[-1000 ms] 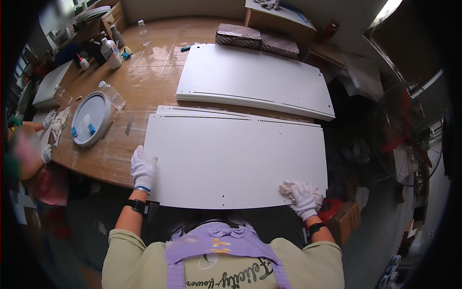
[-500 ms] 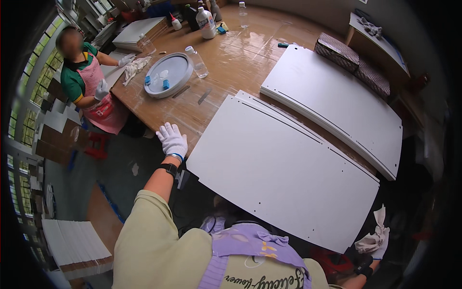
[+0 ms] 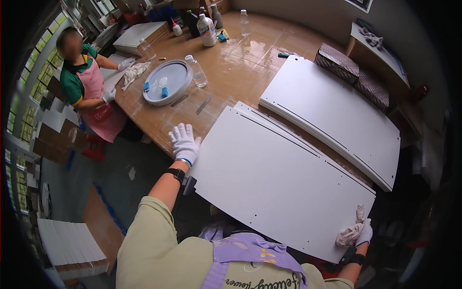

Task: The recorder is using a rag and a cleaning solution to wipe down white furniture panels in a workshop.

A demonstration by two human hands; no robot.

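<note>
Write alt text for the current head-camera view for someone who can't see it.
A gloved right hand holds a crumpled cloth at the right end of a white panel, the gloved left hand spread at its left edge. More white panels lie stacked beyond on a brown table, with a round grey disc and a co-worker to the left.

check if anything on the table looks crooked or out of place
The nearer top white rectangular panel looks askew: a wedge of the white panel beneath shows along its far edge, wider toward the left, so their edges don't line up.
</note>
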